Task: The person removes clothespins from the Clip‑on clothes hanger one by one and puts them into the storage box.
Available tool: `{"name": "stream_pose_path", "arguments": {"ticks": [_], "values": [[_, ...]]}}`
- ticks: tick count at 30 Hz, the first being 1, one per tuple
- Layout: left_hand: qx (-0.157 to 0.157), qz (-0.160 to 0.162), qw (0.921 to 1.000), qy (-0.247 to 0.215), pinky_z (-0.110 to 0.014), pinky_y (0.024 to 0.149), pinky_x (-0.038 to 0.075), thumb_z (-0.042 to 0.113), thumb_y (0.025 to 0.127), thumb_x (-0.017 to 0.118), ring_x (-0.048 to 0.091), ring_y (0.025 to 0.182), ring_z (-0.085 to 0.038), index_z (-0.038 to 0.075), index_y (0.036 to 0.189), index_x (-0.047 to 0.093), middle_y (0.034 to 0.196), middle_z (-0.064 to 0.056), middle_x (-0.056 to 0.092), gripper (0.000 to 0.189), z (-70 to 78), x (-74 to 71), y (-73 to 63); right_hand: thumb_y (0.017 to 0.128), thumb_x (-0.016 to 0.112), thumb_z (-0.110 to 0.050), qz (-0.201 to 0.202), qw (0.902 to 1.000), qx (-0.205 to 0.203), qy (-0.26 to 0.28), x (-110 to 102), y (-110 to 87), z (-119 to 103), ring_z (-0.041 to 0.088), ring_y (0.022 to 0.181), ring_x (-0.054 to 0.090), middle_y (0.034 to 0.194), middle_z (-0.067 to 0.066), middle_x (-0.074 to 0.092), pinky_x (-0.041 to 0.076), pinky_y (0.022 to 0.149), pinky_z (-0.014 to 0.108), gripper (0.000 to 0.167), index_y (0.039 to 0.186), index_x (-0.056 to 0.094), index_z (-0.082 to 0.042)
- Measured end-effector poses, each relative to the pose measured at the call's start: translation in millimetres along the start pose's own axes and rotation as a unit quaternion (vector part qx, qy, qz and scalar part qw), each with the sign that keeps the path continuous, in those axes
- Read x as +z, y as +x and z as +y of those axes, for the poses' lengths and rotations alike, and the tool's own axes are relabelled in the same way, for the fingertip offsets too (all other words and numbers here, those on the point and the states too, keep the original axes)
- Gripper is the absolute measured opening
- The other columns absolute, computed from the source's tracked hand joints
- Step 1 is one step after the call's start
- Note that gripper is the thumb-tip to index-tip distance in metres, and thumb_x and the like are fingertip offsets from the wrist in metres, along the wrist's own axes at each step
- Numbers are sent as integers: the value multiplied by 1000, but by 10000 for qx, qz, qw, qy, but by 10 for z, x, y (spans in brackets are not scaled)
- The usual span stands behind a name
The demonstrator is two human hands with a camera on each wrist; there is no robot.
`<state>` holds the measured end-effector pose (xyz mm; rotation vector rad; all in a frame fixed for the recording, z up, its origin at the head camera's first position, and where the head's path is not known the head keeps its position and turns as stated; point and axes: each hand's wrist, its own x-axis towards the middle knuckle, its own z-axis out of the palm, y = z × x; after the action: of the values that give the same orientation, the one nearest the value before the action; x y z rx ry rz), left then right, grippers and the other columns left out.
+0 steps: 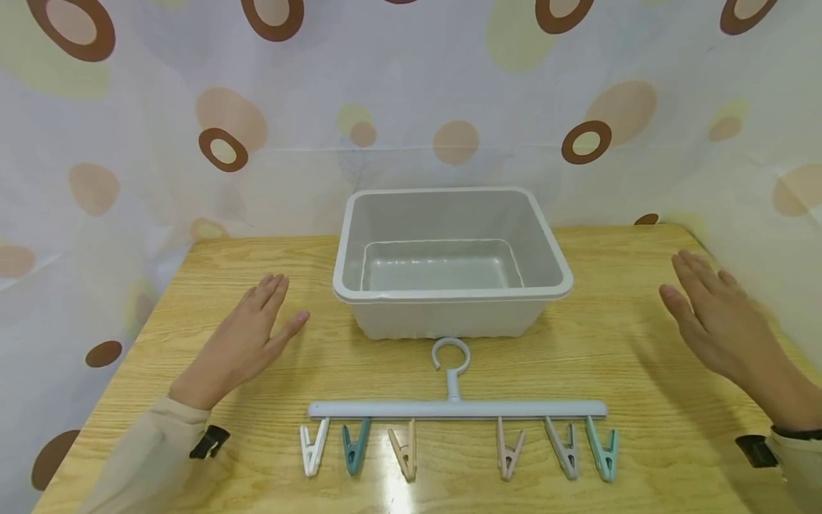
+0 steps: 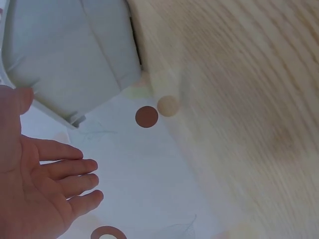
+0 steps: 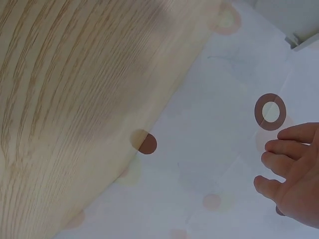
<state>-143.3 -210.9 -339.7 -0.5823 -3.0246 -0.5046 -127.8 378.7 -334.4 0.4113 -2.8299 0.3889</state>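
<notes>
My left hand [image 1: 247, 339] is held over the left side of the table, fingers straight and thumb apart, holding nothing. On the far right, my right hand [image 1: 726, 325] is likewise held with extended fingers and nothing in it. Between them stands a light grey plastic basin [image 1: 449, 314] with nothing inside. In front of it lies a pale blue-grey clip hanger [image 1: 457, 409], its hook toward the basin. Several clothespins hang along its bar toward me, among them a white clothespin [image 1: 313, 448], a beige clothespin [image 1: 404, 450] and a mint clothespin [image 1: 602, 450].
The wooden table [image 1: 257, 442] carries the basin near its back edge. A white curtain [image 1: 411, 93] with brown and beige circles hangs behind the table and along its sides. Black straps [image 1: 210, 441] show at both wrists.
</notes>
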Motion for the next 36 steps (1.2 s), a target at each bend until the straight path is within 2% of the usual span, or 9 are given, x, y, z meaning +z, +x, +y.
{"name": "stream_pose_path", "arguments": {"ticks": [7,15,22,28,33,36], "values": [[187,194,9996,42,-57,112,18,43,105,32,13,143,-43,-12,147,19,154,-29,18,71,30,-72,36,107,28,-22,61,9997,-136,215,-46,-7,-117,45,143,6,153,33,11,-3,114,55,56,149,11,10],[373,396,9985,-31,-54,114,16,43,105,29,11,145,-39,-10,148,18,155,-26,17,69,91,-146,79,107,33,-23,63,9988,-402,272,-154,89,-450,40,145,9,157,26,13,-1,117,47,56,152,14,3],[368,251,9990,44,-53,114,16,43,105,27,11,145,-38,-9,149,18,156,-25,17,68,233,-227,146,106,35,-24,135,9973,-707,128,-153,113,-612,35,145,13,155,26,19,1,118,44,55,150,19,5],[426,103,9990,84,-55,113,18,42,105,29,13,144,-40,-10,148,20,155,-27,18,68,264,-176,94,106,36,-25,179,9960,-871,83,-142,224,-737,33,145,17,153,27,24,4,118,42,55,149,24,6],[414,97,9990,104,-55,112,20,42,105,31,15,144,-40,-9,148,21,155,-27,20,68,258,-122,29,107,32,-27,97,9945,-1042,98,-114,327,-840,34,145,18,151,28,27,5,118,43,55,147,25,9],[507,43,9986,138,-56,112,20,42,105,32,15,144,-41,-9,148,22,154,-26,20,68,287,-78,3,107,31,-27,71,9941,-1071,157,-106,371,-883,34,145,18,152,28,26,6,118,44,55,147,24,9]]}}
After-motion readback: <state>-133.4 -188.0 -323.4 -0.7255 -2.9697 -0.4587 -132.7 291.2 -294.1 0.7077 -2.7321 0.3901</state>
